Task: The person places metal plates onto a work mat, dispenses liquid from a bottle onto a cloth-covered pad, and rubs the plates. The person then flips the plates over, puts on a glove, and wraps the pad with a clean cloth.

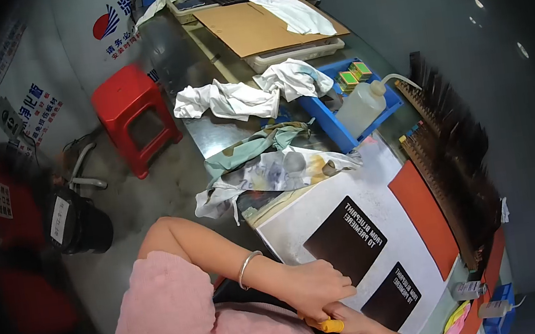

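Beside the printed sheet [289, 226]: orange item [331, 325] between two hands.
Under the bent fingers of the left hand [317, 287], the item lies against the right hand [349, 322], its long axis roughly in line with the right forearm. Both hands are close about it, neither clearly nearer; the left reaches over from above. Fingers of both are curled, but which hand grasps it cannot be told.

Curled left hand [318, 287] meets right hand [350, 320], both wrists close together
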`<state>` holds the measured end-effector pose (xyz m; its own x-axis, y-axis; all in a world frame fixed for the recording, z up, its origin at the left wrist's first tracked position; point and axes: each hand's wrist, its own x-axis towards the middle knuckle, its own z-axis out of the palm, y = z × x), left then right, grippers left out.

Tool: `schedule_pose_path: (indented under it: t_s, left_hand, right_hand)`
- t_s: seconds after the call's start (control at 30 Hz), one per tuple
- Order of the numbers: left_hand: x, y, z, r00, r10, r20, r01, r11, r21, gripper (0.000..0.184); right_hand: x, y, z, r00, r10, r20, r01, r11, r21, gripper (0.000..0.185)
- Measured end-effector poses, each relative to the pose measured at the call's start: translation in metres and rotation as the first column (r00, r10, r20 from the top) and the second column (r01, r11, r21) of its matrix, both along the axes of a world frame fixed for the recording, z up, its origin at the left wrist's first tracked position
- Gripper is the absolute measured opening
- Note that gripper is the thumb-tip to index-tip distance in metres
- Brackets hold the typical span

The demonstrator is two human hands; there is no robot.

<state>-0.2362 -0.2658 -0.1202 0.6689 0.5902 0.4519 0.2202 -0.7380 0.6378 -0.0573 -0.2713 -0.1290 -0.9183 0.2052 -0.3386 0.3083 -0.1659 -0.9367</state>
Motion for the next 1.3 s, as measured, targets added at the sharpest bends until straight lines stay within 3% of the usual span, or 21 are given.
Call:
schedule_pose_path:
  t_s: [0.07, 0.13, 0.17, 0.33, 0.4, 0.43, 0.47, 0.5, 0.53, 0.57, 0.6, 0.63, 0.67, 0.73, 0.87, 0.93, 1.0, 1.07, 1.13, 1.23, 1.3]
  left_hand:
    - [0.000, 0.005, 0.002, 1.000, 0.015, -0.016, -0.014, 0.999, 0.050, 0.030]
    - [-0.012, 0.006, 0.015, 0.908, -0.094, -0.408, 0.020, 0.983, -0.181, 0.046]
    - [-0.013, 0.006, 0.012, 0.891, -0.149, -0.428, 0.063, 0.976, -0.209, 0.046]
    - [-0.043, 0.008, 0.003, 0.900, -0.422, -0.108, 0.329, 0.822, -0.465, 0.048]
    - [-0.055, 0.005, -0.006, 0.915, -0.385, 0.117, 0.369, 0.687, -0.626, 0.051]
    - [-0.064, 0.006, 0.005, 0.916, -0.390, 0.096, 0.346, 0.647, -0.679, 0.051]
    - [-0.068, 0.003, 0.000, 0.939, -0.298, 0.173, 0.331, 0.636, -0.697, 0.049]
    - [-0.071, 0.001, -0.005, 0.971, -0.146, 0.191, 0.239, 0.672, -0.701, 0.042]
    - [-0.073, -0.002, -0.008, 0.979, 0.008, 0.205, 0.142, 0.694, -0.706, 0.037]
    - [-0.077, -0.001, -0.004, 0.975, 0.146, 0.169, -0.005, 0.768, -0.640, 0.034]
    - [-0.082, 0.000, 0.000, 0.948, 0.285, 0.144, -0.160, 0.814, -0.558, 0.031]
    - [-0.086, 0.002, -0.001, 0.911, 0.397, 0.116, -0.292, 0.816, -0.499, 0.029]
    - [-0.090, 0.001, -0.005, 0.913, 0.392, 0.114, -0.290, 0.819, -0.495, 0.029]
    - [-0.099, 0.001, -0.011, 0.797, 0.592, 0.121, -0.503, 0.761, -0.409, 0.027]
    - [-0.109, 0.004, -0.023, 0.698, 0.716, 0.012, -0.700, 0.685, -0.202, 0.028]
    - [-0.109, 0.014, -0.029, 0.676, 0.736, 0.012, -0.729, 0.672, -0.134, 0.032]
    - [-0.109, 0.026, -0.032, 0.625, 0.780, -0.011, -0.774, 0.622, 0.122, 0.035]
    - [-0.112, 0.035, -0.038, 0.655, 0.754, -0.044, -0.750, 0.657, 0.082, 0.042]
    - [-0.111, 0.040, -0.039, 0.618, 0.765, -0.181, -0.731, 0.644, 0.227, 0.048]
    - [-0.111, 0.057, -0.037, 0.621, 0.746, -0.240, -0.705, 0.666, 0.243, 0.060]
    - [-0.105, 0.072, -0.032, 0.643, 0.729, -0.236, -0.690, 0.684, 0.237, 0.065]
  right_hand:
    - [-0.008, 0.005, 0.008, 0.998, 0.032, -0.046, -0.031, 0.999, 0.016, 0.042]
    - [-0.015, 0.004, 0.018, 0.986, 0.048, 0.161, -0.079, 0.978, 0.191, 0.045]
    - [-0.018, 0.003, 0.021, 0.995, 0.050, 0.090, -0.069, 0.972, 0.224, 0.046]
    - [-0.018, 0.016, 0.019, 0.969, 0.223, 0.107, -0.246, 0.913, 0.326, 0.037]
    - [-0.018, 0.020, 0.020, 0.989, 0.118, -0.084, -0.102, 0.980, 0.172, 0.032]
    - [-0.013, 0.019, 0.015, 0.999, -0.034, -0.036, 0.030, 0.993, -0.114, 0.027]
    - [-0.018, 0.024, 0.024, 0.965, -0.230, 0.127, 0.244, 0.963, -0.111, 0.026]
    - [-0.018, 0.040, 0.022, 0.949, -0.290, 0.120, 0.310, 0.929, -0.205, 0.028]
    - [-0.026, 0.051, 0.019, 0.903, -0.429, -0.035, 0.430, 0.897, 0.103, 0.029]
    - [-0.037, 0.071, 0.033, 0.777, -0.629, 0.036, 0.629, 0.777, -0.005, 0.029]
    - [-0.040, 0.100, 0.041, 0.738, -0.674, 0.021, 0.667, 0.726, -0.168, 0.026]
    - [-0.043, 0.127, 0.047, 0.692, -0.721, -0.041, 0.707, 0.688, -0.161, 0.026]
    - [-0.050, 0.157, 0.062, 0.644, -0.761, -0.075, 0.761, 0.648, -0.032, 0.023]
    - [-0.055, 0.212, 0.075, 0.539, -0.828, -0.156, 0.831, 0.553, -0.058, 0.024]
    - [-0.077, 0.297, 0.090, 0.501, -0.845, -0.187, 0.864, 0.500, 0.057, 0.024]
    - [-0.094, 0.327, 0.085, 0.507, -0.838, -0.204, 0.861, 0.481, 0.165, 0.024]
    - [-0.113, 0.345, 0.076, 0.513, -0.829, -0.223, 0.849, 0.528, -0.009, 0.026]
    - [-0.121, 0.354, 0.067, 0.539, -0.818, -0.203, 0.839, 0.543, 0.040, 0.028]
    - [-0.122, 0.362, 0.056, 0.513, -0.845, -0.151, 0.858, 0.500, 0.116, 0.033]
    - [-0.114, 0.357, 0.042, 0.412, -0.864, -0.289, 0.911, 0.400, 0.100, 0.034]
    - [-0.099, 0.336, 0.041, 0.446, -0.799, -0.403, 0.889, 0.341, 0.306, 0.033]
